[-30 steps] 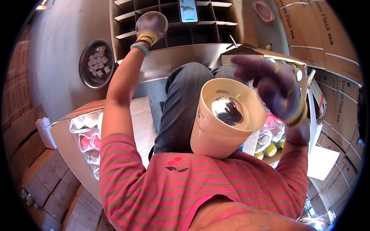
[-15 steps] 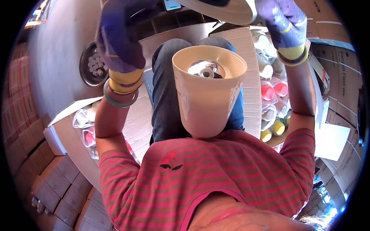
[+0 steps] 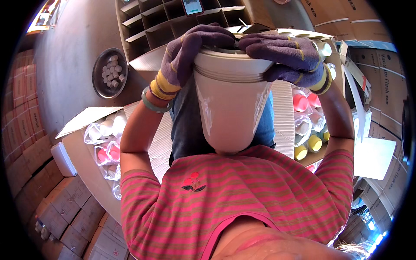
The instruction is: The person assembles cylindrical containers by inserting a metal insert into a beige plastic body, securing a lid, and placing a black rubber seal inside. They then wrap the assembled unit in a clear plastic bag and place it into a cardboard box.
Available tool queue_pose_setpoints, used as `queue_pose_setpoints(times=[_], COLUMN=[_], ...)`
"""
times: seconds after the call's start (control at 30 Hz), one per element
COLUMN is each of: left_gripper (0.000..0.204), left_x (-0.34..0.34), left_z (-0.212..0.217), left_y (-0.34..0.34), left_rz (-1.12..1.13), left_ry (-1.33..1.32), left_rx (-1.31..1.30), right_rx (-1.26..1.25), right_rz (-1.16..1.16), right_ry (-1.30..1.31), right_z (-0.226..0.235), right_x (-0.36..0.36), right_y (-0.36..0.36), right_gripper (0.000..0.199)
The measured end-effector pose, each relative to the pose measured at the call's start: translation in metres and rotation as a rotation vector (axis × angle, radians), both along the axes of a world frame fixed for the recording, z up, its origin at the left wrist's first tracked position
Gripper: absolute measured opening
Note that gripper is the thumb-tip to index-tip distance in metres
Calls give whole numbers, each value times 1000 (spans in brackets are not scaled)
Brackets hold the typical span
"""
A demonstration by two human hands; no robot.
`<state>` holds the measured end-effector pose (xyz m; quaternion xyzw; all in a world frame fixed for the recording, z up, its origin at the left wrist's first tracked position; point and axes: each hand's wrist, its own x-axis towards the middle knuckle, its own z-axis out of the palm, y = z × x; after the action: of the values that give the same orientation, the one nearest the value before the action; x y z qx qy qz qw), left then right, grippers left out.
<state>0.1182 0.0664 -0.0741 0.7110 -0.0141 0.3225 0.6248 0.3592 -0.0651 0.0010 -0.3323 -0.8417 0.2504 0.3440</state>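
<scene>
Stacked boxes (image 3: 383,76): these are brown, and they rise on both sides of you.
Divided box (image 3: 156,39): it lies ahead of you, with many dark cells inside.
Right box (image 3: 284,117): it is open beside you and holds bottles (image 3: 314,143) with red and yellow ends.
Left arm (image 3: 138,125): your elbow is bent and turned outward, and the forearm goes forward and inward.
Right arm (image 3: 336,117): it is bent in almost the same manner, so both arms make a frame around your work.
Tub (image 3: 232,112): this cream vessel is between your legs (image 3: 184,125), its narrow end near your shirt (image 3: 242,186), its wide end away from you.
Left hand (image 3: 186,54): in a purple glove, it grasps the ring from the left; the fingers curl over the top, while the thumb I cannot see clearly.
Right hand (image 3: 290,58): gloved also, it grasps the ring from the right; the fingers lie over the top, pointing to your left, and the thumb is lower, at the side.
Ring (image 3: 229,63): this cream piece sits on the wide end of the tub, between your two palms.
Bowl (image 3: 98,73): it is of metal, to your left.
Phone (image 3: 192,5): it lies over the divided box, screen lit.
Bracelet (image 3: 152,103): pale green, it hangs around your left wrist.
White caps (image 3: 114,71): they lie heaped in the bowl.
</scene>
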Motion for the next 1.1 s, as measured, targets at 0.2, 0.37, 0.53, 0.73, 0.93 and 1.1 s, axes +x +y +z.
queue_pose_setpoints(times=[0.2, 0.37, 0.53, 0.73, 0.93, 1.1], left_gripper=[40, 36, 47, 52, 50, 36], left_x=[-8, -13, -20, -13, -7, 0], left_z=[8, 64, 3, 33, 11, -11], left_y=[-8, -41, -12, -13, 21, 32], left_rz=[85, 246, 310, 145, 11, 302], left_ry=[31, 164, 259, 124, 140, 306], left_rx=[164, 477, 36, 386, 397, -26], right_rx=[-72, -383, -38, -177, -537, -504], right_rz=[70, -195, -116, -468, -615, -559], right_ry=[148, 460, 248, 296, 304, 206], right_z=[-11, -84, -47, -53, -57, -83], right_x=[3, -3, -10, -26, -24, -8], right_y=[2, -6, -26, -19, -36, -23], right_gripper=[37, 85, 50, 47, 24, 24])
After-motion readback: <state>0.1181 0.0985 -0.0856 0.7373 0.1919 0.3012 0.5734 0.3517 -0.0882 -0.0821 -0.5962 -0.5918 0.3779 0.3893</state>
